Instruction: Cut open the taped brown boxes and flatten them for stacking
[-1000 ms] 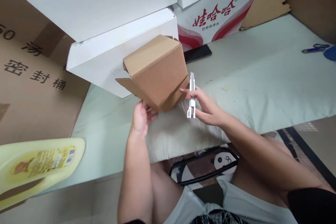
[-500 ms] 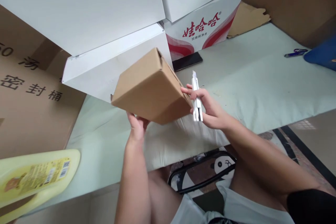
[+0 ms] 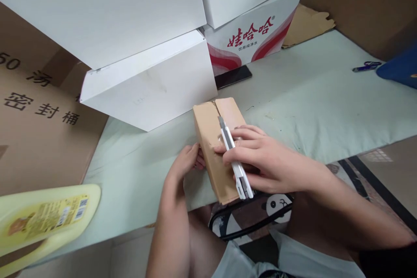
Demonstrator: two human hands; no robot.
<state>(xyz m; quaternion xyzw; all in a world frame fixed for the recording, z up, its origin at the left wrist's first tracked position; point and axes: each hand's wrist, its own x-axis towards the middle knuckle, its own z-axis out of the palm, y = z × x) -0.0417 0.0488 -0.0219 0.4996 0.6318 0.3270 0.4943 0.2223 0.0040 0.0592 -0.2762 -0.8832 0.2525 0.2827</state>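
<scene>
A small brown cardboard box [image 3: 208, 132] rests at the table's front edge with its seamed side facing up. My left hand [image 3: 189, 158] grips the box's left side, its fingertips partly hidden against the cardboard. In my right hand [image 3: 257, 156] is a white utility knife [image 3: 229, 143], its blade out and pointing away from me over the seam. The fingers of that hand also lie over the top of the box; whether the blade touches the cardboard I cannot tell.
Large white cartons [image 3: 176, 82] are stacked behind, beside a red-and-white carton [image 3: 254, 37]. A black phone [image 3: 234, 76] lies before them. A pale yellow bottle [image 3: 48, 217] is at left, a big brown carton [image 3: 48, 139] behind it. A blue pen [image 3: 366, 67] lies right.
The box has been lowered from the air to the table edge and turned so its seam faces up. My right hand has moved the knife over the top; my left hand has shifted to the box's side.
</scene>
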